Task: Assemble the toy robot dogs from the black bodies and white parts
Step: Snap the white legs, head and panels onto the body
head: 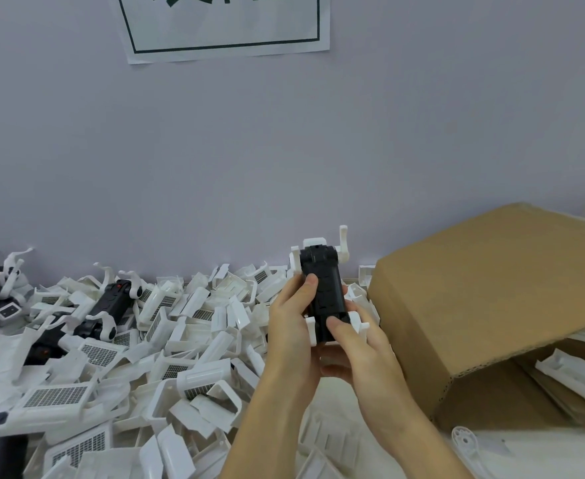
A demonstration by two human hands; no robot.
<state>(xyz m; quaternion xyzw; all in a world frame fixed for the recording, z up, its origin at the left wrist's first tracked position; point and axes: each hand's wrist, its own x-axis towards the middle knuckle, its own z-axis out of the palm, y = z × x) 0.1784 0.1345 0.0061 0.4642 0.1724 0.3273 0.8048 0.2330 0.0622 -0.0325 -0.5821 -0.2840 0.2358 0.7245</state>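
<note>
Hands: both up at centre frame, left hand (292,316) and right hand (356,354) wrapped round one toy dog (323,295), held clear above the heap.
Left grip: thumb curled over the black body's side, fingers hidden behind it.
Right grip: thumb pressing down on the near end of the body, fingers curled beneath.
Dog in hand: black body upright-ish, white legs (343,245) showing at its far end, more white at the near end, pointing to twelve o'clock.
Step, I'd say: seating a white part on the near end.
Risk one: thumb pressure off-axis could leave a clip half-seated or snap a thin tab.
Risk two: those far legs stick out unsupported; a twist could pop one loose.
Risk three: a slip drops the dog into the white parts pile (166,350) at nine o'clock, where it could knock pieces about.
Count, held dogs: one.
Count, dark bodies lying in the pile: roughly four or five, some half-buried.
Count, loose white parts: too many to number.
Count, cardboard box (491,299): one, at three o'clock, open side showing white pieces inside.
</note>
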